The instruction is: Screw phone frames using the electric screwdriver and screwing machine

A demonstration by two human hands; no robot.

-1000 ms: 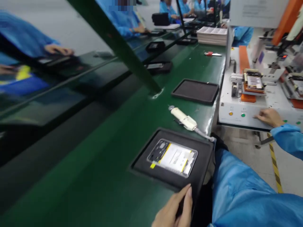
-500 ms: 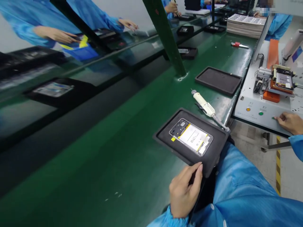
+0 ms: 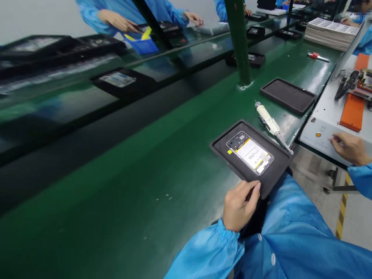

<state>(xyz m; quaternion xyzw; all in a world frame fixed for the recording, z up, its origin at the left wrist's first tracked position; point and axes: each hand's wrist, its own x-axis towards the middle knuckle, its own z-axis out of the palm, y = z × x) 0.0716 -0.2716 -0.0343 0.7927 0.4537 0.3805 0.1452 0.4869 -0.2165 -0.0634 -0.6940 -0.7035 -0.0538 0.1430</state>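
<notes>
A phone [image 3: 255, 155] with its back off, showing a white battery, lies in a black tray [image 3: 222, 149] at the bench edge. A yellow tab sticks out at its left side. My left hand [image 3: 240, 205] pinches the near rim of this tray between thumb and fingers. Over the front panel of a machine [image 3: 312, 130] at the right is my right hand [image 3: 350, 148], holding nothing, its fingers bent and slightly apart. It is beside an orange button [image 3: 318, 135]. Behind the tray lies a cream electric screwdriver [image 3: 269, 121], its tip pointing away.
Another black tray [image 3: 287, 95] lies farther back on the green bench [image 3: 162, 162], near a green post [image 3: 240, 50]. Beyond are a red-and-silver tool [image 3: 318, 57] and a paper stack [image 3: 331, 35]. An orange rail [image 3: 353, 112] crosses the machine top. Across the bench, a co-worker's hands [image 3: 117, 20] work.
My right hand has moved left along the panel, off the button at its right. The machine's fixture has slid back along the orange rail. My left hand stays at the tray; the view has shifted left.
</notes>
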